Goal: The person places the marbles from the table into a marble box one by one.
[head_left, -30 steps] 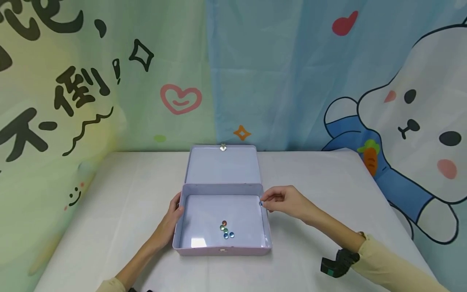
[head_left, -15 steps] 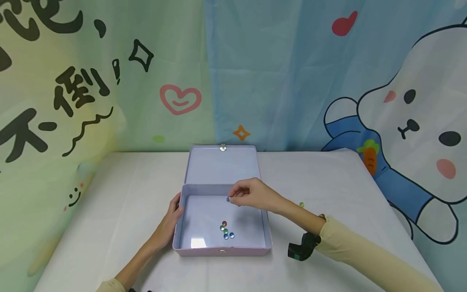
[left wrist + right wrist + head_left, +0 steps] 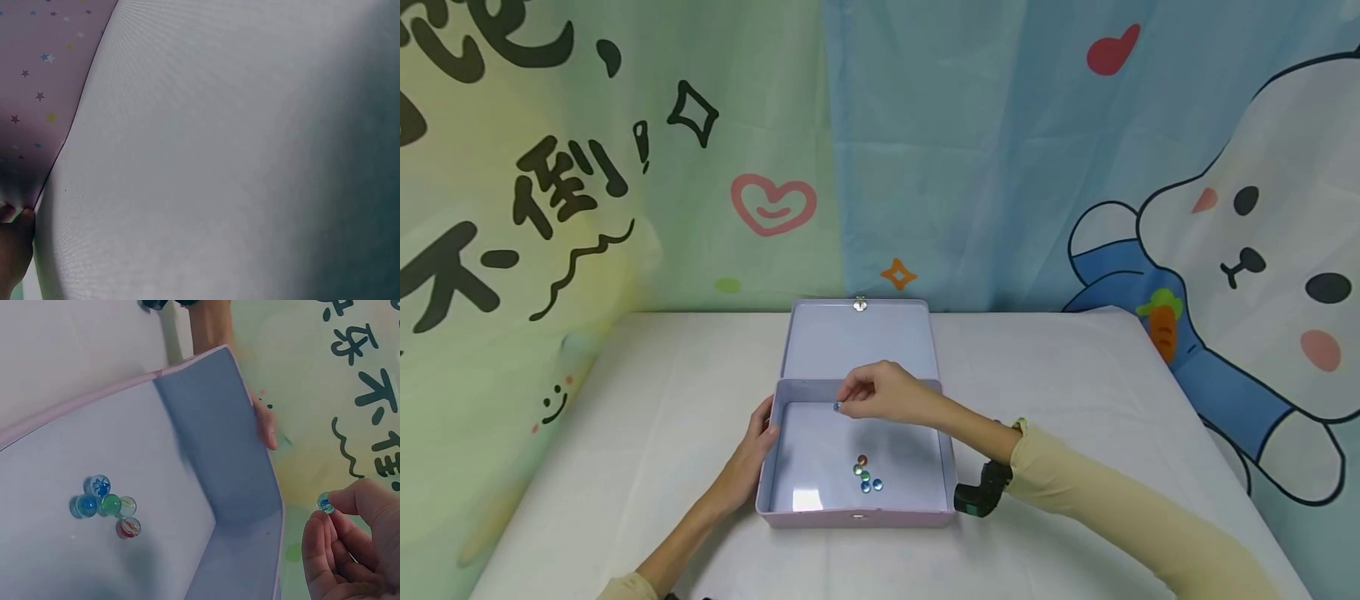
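A lilac tin box [image 3: 857, 518] stands on the table with its hinged lid [image 3: 859, 340] raised at the back. My left hand [image 3: 751, 458] holds the box by its left side, thumb at the rim. Between thumb and forefinger, my right hand [image 3: 883, 393] pinches a clear glass marble [image 3: 324, 503] with a blue swirl, over the rear part of the box. Several marbles sit in a cluster on the box floor, among them a green marble [image 3: 111, 504], a blue marble [image 3: 87, 505] and a red-streaked marble [image 3: 129, 527].
White cloth covers the table [image 3: 692, 375]. A printed curtain [image 3: 925, 167] hangs behind its back edge. Past the right sleeve [image 3: 1097, 492], a yellow-green marble [image 3: 1021, 422] peeks out on the cloth. The box's outer wall [image 3: 44, 75] carries printed stars.
My right hand has moved left with the marble, from the box's right rim to over its rear middle. The left hand and the clustered marbles have stayed put.
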A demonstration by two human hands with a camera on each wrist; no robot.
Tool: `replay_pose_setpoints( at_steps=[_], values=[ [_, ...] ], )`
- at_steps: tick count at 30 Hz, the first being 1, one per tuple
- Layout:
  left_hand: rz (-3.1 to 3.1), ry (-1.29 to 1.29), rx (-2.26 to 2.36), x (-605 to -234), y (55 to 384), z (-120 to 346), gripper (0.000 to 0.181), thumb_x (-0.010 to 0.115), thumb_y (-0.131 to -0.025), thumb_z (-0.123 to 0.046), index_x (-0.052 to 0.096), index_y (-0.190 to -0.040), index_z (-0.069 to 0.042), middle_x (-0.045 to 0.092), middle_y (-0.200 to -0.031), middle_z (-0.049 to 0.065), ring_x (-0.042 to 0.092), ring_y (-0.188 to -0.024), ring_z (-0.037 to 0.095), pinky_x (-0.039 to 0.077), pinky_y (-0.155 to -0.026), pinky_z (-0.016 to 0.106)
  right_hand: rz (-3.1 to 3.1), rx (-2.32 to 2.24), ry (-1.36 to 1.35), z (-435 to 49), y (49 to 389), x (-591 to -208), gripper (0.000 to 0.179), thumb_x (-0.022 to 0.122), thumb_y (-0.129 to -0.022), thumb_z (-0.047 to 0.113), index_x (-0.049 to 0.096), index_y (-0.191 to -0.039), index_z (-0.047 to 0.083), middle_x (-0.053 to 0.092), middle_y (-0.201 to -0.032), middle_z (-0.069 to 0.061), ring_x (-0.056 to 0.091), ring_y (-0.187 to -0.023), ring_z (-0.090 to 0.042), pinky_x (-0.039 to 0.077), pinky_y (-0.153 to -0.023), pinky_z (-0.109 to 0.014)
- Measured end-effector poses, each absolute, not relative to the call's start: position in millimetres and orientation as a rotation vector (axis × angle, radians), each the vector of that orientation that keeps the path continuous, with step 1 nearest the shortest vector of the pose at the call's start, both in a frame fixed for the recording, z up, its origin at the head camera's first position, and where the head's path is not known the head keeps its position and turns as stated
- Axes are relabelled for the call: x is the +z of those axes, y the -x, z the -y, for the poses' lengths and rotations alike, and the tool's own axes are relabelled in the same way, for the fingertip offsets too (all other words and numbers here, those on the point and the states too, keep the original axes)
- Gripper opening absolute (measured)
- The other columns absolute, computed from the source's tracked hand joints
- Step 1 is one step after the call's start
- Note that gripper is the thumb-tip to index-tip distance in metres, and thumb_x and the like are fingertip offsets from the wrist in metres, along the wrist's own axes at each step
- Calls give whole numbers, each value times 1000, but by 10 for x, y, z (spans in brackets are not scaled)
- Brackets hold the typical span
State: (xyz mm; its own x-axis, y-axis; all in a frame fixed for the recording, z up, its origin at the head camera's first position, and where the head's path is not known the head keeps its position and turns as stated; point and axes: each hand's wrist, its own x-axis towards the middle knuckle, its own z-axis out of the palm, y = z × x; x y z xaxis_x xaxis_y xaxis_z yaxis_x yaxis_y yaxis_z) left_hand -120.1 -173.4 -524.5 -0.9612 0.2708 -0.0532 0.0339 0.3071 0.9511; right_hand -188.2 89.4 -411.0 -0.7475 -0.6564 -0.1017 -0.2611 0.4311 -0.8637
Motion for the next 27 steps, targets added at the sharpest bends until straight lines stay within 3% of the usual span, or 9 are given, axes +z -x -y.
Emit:
replay_pose_setpoints(
  at_steps=[10, 20, 27],
  values=[
    [-2375, -271, 1704, -5254, 1211, 1737, 54, 26, -105, -31, 10, -155, -19, 13, -162, 16, 22, -145, 42, 26, -109, 64, -2285, -1116, 875, -630, 1947, -4265, 8, 68, -83, 8, 71, -90, 5, 70, -83, -4, 58, -71, -2, 50, -68, -14],
    [-2366, -264, 1702, -5241, 1227, 1743, 53, 25, -105, -34, 10, -155, -22, 14, -162, 15, 26, -142, 42, 32, -106, 62, -2303, -934, 951, -421, 1984, -4318, 5, 69, -85, 8, 69, -89, 5, 65, -79, -2, 54, -69, -5, 46, -65, -14],
    [-2344, -283, 1714, -5232, 1220, 1740, 54, 25, -106, -31, 8, -155, -19, 10, -163, 17, 20, -145, 42, 25, -110, 64, -2304, -879, 942, -347, 2013, -4456, 4, 70, -84, 7, 69, -86, 4, 66, -78, -2, 53, -68, -5, 46, -64, -14]
  ],
)
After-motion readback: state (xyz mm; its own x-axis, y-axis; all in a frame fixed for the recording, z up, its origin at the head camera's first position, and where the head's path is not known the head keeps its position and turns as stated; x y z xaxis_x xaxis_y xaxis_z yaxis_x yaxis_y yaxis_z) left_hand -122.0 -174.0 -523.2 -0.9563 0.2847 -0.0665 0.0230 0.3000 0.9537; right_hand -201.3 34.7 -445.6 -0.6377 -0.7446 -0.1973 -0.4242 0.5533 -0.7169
